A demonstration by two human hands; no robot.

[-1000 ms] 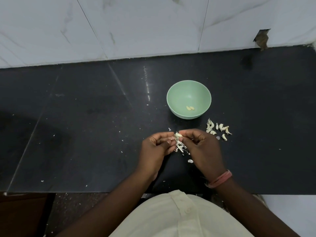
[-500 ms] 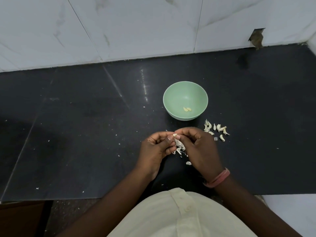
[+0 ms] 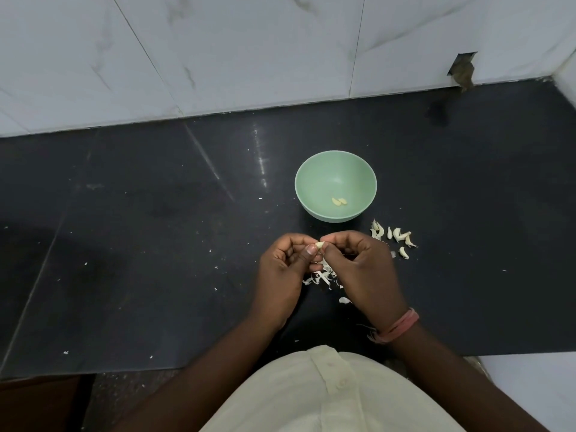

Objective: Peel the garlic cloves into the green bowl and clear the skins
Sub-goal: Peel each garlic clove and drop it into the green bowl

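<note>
Green bowl (image 3: 314,179) mid-worktop holds two peeled cloves (image 3: 339,201) as left hand (image 3: 285,269) and right hand (image 3: 363,269) pinch a third clove (image 3: 320,244); unpeeled cloves (image 3: 393,236) and skins (image 3: 321,279) remain.

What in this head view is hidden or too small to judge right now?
- Clove: mostly covered by left hand and right hand; skin left unclear.
- Skins: partly under the hands.
- Cloves right of bowl: too small to tell peeled or not.

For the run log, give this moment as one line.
both hands pinch garlic clove | green bowl: two peeled cloves | skins on counter
</note>
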